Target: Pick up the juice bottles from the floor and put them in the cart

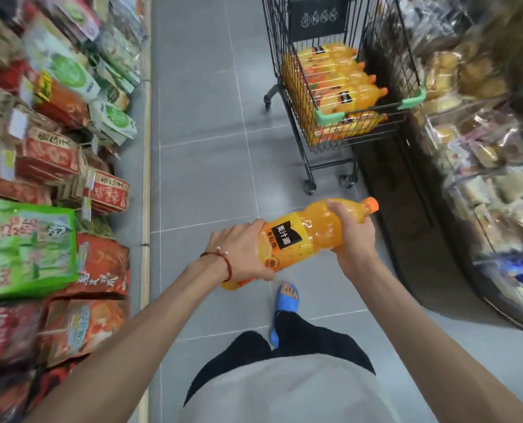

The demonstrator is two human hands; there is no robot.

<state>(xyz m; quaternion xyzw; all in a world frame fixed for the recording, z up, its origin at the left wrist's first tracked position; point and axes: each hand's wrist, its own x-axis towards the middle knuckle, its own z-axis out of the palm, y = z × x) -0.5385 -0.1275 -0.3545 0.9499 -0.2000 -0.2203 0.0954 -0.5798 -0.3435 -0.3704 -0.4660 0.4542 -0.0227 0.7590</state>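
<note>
**Juice bottle held level, short of the cart**

The clear plastic bottle of orange juice (303, 236) lies level in the air, near the black wire cart (290, 87) but apart from it. The left hand (239, 248) wraps its base and the right hand (350, 236) its shoulder. Each grip is closed round it, probably to lay it flat like the orange bottles (355, 96) inside.

juice bottle (309, 236): orange, black label | cart (300, 123): black, green corners | sandal (286, 303): blue

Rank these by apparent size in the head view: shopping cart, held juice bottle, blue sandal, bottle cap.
1. shopping cart, largest though farthest away
2. juice bottle
3. blue sandal
4. bottle cap
</note>
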